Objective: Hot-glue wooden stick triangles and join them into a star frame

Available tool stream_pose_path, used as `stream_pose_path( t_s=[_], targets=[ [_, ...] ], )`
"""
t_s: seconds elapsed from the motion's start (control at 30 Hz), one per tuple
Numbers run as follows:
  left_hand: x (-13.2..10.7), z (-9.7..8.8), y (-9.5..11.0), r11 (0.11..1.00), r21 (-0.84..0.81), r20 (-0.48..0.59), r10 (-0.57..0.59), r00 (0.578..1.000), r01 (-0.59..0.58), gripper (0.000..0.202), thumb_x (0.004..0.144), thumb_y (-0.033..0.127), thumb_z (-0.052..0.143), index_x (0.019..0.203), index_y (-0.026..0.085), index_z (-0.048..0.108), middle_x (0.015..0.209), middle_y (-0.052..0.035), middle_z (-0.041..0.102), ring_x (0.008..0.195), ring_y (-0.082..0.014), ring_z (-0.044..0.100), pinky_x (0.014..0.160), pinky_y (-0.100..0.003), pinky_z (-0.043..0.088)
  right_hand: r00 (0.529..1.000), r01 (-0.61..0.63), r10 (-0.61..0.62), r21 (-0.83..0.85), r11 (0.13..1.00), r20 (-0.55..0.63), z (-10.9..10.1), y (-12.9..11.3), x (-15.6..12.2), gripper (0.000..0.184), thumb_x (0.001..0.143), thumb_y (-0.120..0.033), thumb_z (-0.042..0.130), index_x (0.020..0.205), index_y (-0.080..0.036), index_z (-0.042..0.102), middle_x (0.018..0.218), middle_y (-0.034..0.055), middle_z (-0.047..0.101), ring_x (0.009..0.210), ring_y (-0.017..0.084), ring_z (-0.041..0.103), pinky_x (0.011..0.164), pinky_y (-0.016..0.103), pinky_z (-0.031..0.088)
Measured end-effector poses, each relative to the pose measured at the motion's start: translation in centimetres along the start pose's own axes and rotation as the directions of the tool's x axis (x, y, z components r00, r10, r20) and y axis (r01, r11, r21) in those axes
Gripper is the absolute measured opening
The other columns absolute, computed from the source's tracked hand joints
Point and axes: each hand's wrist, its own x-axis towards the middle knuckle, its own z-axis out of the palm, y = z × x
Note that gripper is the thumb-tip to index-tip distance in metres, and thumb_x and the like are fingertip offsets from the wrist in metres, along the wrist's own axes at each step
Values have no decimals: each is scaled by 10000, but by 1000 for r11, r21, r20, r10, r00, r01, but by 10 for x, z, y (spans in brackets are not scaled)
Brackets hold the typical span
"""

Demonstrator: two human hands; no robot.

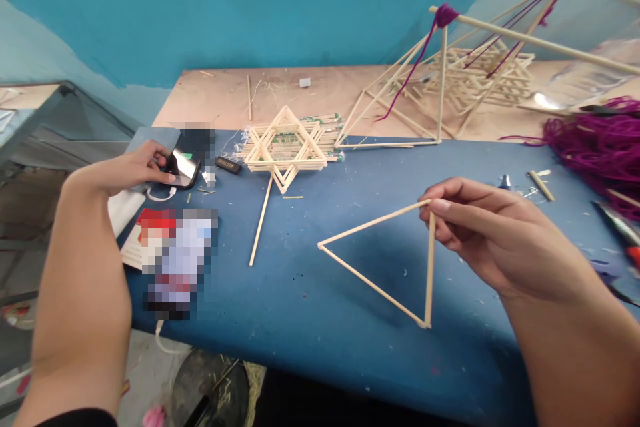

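Wooden-stick triangle [373, 285] is held over the blue tabletop [300, 340], one corner pinched between my right hand's [493, 233] thumb and fingers; I'd keep that pinch light, sparing the slim joint. My left hand [137, 165] curls at the smartphone [185, 170]; whether gripping, I can't tell.

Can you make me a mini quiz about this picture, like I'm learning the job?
1. What shape do the sticks in the right hand form?
2. True or false: the left hand also holds those sticks.
3. Pick one. What colour is the yarn heap at the far right?
A) green
B) purple
C) yellow

Key:
1. A triangle.
2. False; the left hand is at a phone.
3. B.
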Motion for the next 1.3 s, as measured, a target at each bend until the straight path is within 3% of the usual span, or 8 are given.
stream_pose_path(
  t_s=[0.47,1.3],
  targets=[
    [4,-2,-8,1000,24,-6,17,1000,-17,759,517,533,852,1122,251,491,1085,-72,570,1016,-263,591,861,-381,472,999,-16,16,0,1000,-34,1,1,3,376,393,-323,1021,640,-195,770,591,12,648,443,70,515,404,163,391],
    [2,-1,-4,996,94,-1,9,1000,-9,824,475,609,830,1126,256,469,1091,-71,569,1035,-285,604,853,-404,488,998,-13,13,1,1000,-69,3,-1,3,316,392,-262,964,626,-189,764,601,10,659,429,62,516,403,165,379]
  ],
)
